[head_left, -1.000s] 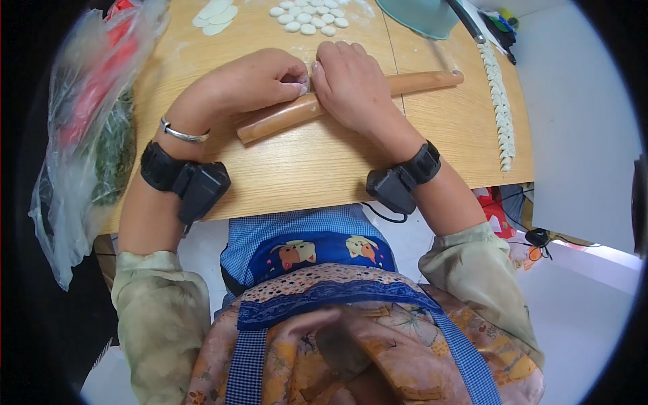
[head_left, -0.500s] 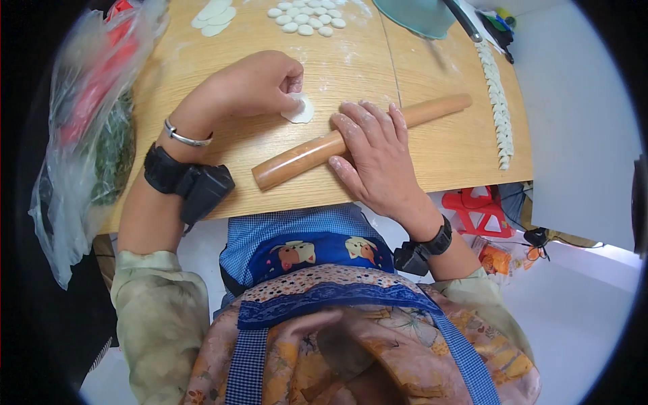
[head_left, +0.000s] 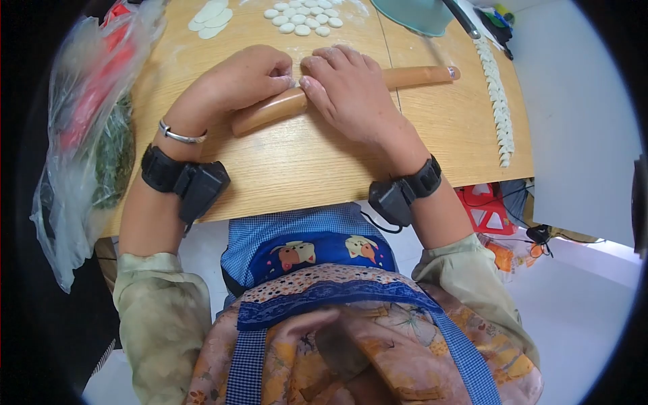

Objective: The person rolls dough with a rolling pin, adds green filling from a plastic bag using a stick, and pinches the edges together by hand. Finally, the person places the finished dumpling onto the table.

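Observation:
A wooden rolling pin lies slantwise on the table in front of me. My right hand rests over its middle, palm down, with the fingers curved across the wood. Close beside it, my left hand is closed in a pinch at the pin's far side, holding the edge of a small dough wrapper. That wrapper is almost wholly hidden by the pin and my hands. Flour dusts the fingers of my right hand. Farther back lie several small flattened dough pieces and a few overlapping rolled wrappers.
A teal bowl stands at the back, a dark handle by its rim. Along the wooden table's right side runs a row of white dough pieces. At left, a clear plastic bag covers leafy greens.
My right hand has pushed the rolling pin away from me and to the left, onto the wrapper. My left hand stays pinched on the wrapper, shifted slightly.

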